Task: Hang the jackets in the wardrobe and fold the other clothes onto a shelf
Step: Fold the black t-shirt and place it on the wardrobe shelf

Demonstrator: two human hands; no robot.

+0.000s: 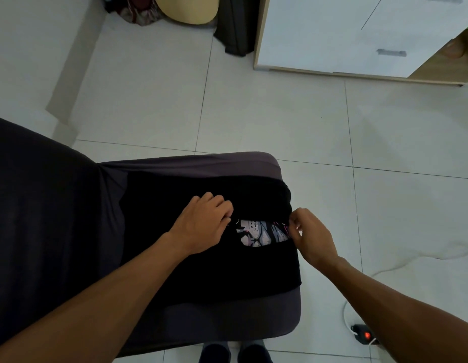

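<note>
At about nine o'clock a dark upholstered seat [57,205] fills the view, its cushion running toward three o'clock; on that cushion lies a black T-shirt [201,271], partly folded, its long axis running from twelve to six o'clock; the left hand [201,226] rests on it near the middle, fingers curled together and pinching the edge of the upper fold; between the hands a strip of the shirt's pale printed graphic [261,231] shows under that fold; at about three o'clock of the print the right hand [311,237] pinches the same edge at the shirt's right side, fingers closed on the cloth; both hands touch the shirt, so neither is nearer; the fold edge runs from nine to three o'clock between them, and the uncovered lower part lies at six o'clock of both hands, so the fold would likely be drawn that way; at one o'clock, well apart across the tiled floor [254,113], stands a white wardrobe [345,35].
</note>
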